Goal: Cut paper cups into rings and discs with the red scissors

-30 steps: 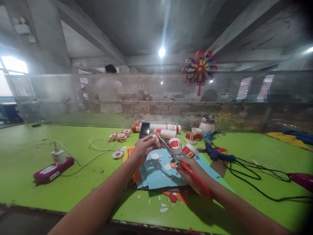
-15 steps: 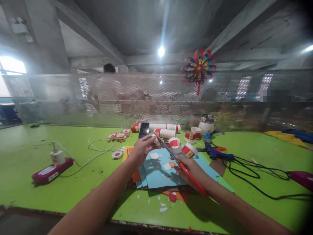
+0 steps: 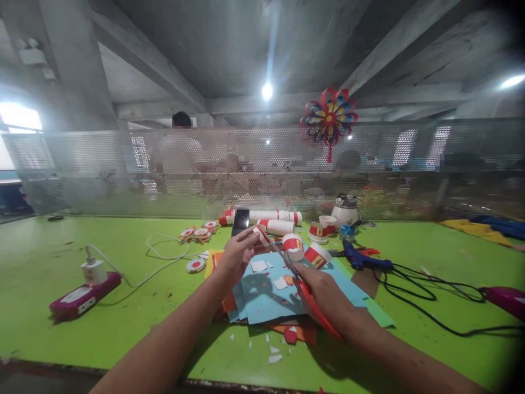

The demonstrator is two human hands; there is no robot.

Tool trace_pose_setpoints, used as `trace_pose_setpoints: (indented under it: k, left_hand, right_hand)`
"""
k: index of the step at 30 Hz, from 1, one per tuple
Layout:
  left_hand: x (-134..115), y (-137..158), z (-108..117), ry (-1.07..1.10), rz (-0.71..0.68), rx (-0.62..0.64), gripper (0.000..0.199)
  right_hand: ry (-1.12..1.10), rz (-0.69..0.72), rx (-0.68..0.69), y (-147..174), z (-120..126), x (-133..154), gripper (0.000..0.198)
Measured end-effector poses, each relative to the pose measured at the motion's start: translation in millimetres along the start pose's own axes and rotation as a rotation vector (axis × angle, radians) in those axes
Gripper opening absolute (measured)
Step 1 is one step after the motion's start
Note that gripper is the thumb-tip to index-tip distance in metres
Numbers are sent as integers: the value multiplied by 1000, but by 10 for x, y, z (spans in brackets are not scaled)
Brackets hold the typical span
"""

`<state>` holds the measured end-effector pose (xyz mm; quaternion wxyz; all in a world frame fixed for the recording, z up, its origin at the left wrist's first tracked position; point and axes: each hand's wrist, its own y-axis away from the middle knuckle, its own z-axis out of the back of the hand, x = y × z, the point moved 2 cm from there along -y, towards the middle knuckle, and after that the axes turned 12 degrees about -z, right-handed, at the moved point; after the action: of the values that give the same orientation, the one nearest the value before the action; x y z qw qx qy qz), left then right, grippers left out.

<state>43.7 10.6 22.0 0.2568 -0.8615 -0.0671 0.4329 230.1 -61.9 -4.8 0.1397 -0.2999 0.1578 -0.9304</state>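
My left hand (image 3: 240,254) pinches a small red and white paper piece (image 3: 261,236) between thumb and fingers, above the paper stack. Wrapped around the handles of red-handled scissors (image 3: 309,303) is my right hand (image 3: 324,287); the blades point up and left, with their tips at the paper piece. Below both hands lie light blue sheets (image 3: 266,306) with white and red scraps on them. Just beyond the scissors, red and white paper cups (image 3: 292,246) lie on their sides. How far the blades are apart is hard to make out.
Stacked cups (image 3: 275,226) and a phone (image 3: 240,221) are at the back. To the right lie a blue glue gun (image 3: 365,258) with black cable and a white kettle-like jug (image 3: 345,212). A purple power strip (image 3: 85,295) with a charger sits left. Behind stands a perforated screen (image 3: 246,180).
The view has shifted slightly. The paper piece is turned a little and shows more of its red and white strip at the blades. Both hands keep their hold.
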Motion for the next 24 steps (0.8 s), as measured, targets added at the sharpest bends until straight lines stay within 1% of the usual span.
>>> trace_pose_setpoints:
  k: [4, 9, 12, 24]
  left_hand:
    - [12, -7, 15, 0, 8, -3, 29]
    - [29, -17, 48, -34, 20, 11, 29]
    - [26, -17, 54, -50, 22, -1, 31]
    - [59, -32, 126, -158, -33, -21, 36]
  right_hand:
    - [-19, 7, 14, -17, 17, 6, 30]
    - [-142, 67, 56, -39, -8, -57, 25]
    - [-177, 62, 72, -44, -18, -82, 24]
    - [-117, 5, 86, -68, 2, -98, 26]
